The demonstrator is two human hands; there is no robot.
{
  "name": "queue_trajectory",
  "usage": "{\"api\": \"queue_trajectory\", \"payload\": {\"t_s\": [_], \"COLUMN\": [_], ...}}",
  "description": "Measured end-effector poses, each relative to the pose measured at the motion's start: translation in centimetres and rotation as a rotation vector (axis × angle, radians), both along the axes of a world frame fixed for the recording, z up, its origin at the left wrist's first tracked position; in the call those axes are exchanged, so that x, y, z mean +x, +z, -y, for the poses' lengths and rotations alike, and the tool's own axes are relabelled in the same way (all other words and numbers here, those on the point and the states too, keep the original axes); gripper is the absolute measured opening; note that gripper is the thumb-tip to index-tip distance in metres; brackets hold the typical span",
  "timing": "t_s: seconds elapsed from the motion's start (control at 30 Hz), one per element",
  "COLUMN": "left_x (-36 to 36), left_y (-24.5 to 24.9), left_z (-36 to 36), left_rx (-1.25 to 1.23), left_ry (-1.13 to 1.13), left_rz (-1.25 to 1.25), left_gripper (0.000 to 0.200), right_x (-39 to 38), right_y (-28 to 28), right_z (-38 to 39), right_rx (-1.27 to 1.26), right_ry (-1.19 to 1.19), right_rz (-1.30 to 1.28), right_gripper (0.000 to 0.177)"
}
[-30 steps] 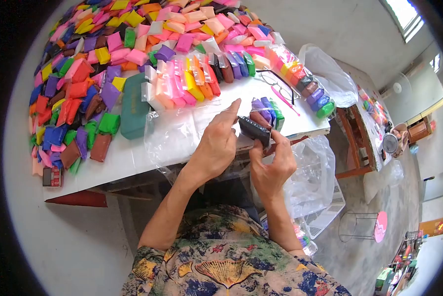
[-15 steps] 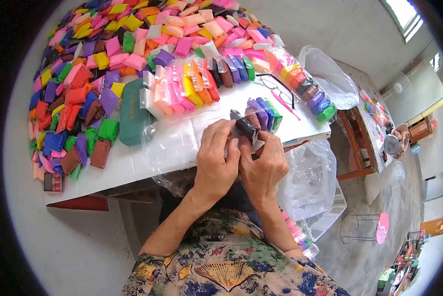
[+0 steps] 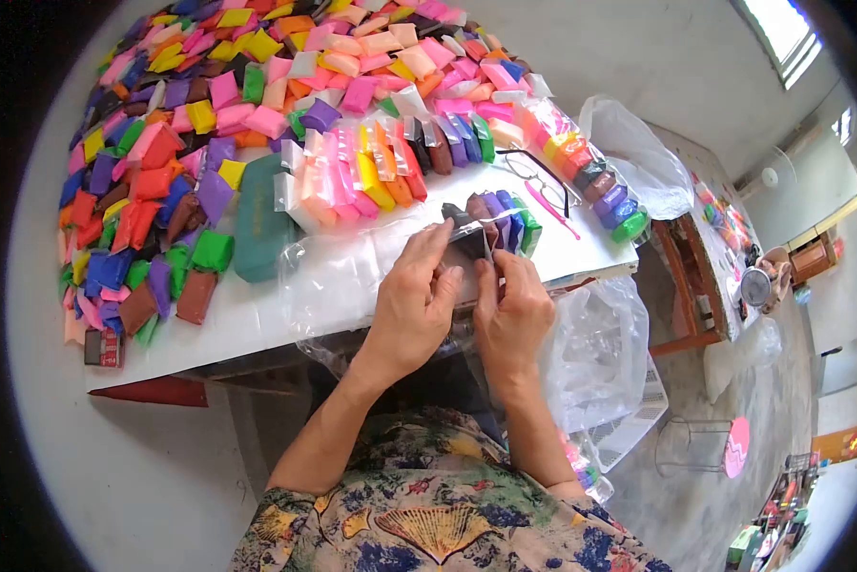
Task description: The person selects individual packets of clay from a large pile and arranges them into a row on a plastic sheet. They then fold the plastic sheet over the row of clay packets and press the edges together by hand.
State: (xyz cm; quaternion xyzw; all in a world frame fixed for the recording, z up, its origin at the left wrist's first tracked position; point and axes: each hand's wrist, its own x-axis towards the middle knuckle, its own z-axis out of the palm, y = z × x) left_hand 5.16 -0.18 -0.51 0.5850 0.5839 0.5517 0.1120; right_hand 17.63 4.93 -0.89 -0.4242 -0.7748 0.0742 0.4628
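Left hand (image 3: 414, 305) and right hand (image 3: 514, 315) meet well to the right of the green case (image 3: 257, 221), at the desk (image 3: 257, 319) edge. Both grasp one dark packet (image 3: 466, 238) by the fingertips, the left from its near side, the right pinching its clear wrapper. The packet touches a short row of packets (image 3: 506, 217), farther right of the case. A clear bag (image 3: 338, 272) lies just right of the case. Spectacles (image 3: 535, 172) lie far right of the case; a heap of coloured packets (image 3: 190, 105) surrounds it.
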Motion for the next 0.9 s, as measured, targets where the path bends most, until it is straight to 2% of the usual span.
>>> {"api": "queue_trajectory", "payload": {"t_s": [0.1,0.17,0.37,0.53,0.63,0.67,0.77,0.8,0.9], "left_x": [0.4,0.7,1.0,1.3,1.3,1.3,1.1,1.0,1.1], "left_y": [0.9,0.7,1.4,0.8,-0.2,-0.2,0.4,0.3,-0.3], "left_z": [0.5,0.4,0.4,0.1,-0.1,-0.1,-0.3,-0.4,-0.5], "left_rx": [-0.136,-0.129,-0.162,-0.077,0.029,0.013,0.000,0.021,0.045], "left_ry": [-0.030,0.003,0.011,0.039,0.038,0.027,-0.006,-0.012,-0.025], "left_rz": [0.180,0.134,0.114,0.067,0.068,0.072,-0.010,-0.026,-0.051], "left_gripper": [0.048,0.047,0.044,0.041,0.041,0.042,0.045,0.045,0.046], "right_x": [0.3,0.8,2.1,0.1,-2.6,-3.6,-6.5,-7.3,-9.2], "right_y": [0.4,1.4,4.2,8.3,9.4,9.7,9.5,10.0,9.2], "right_z": [0.5,1.2,-0.6,-1.8,-3.7,-4.1,-5.2,-5.2,-6.4], "right_rx": [-0.035,-0.074,0.060,0.023,-0.064,-0.123,-0.025,-0.076,-0.118], "right_ry": [-0.007,0.024,-0.020,0.200,0.321,0.298,0.238,0.225,0.198], "right_rz": [0.028,-0.002,-0.028,-0.133,-0.071,0.012,0.295,0.407,0.465], "right_gripper": [0.023,0.023,0.022,0.019,0.019,0.028,0.038,0.046,0.046]}}
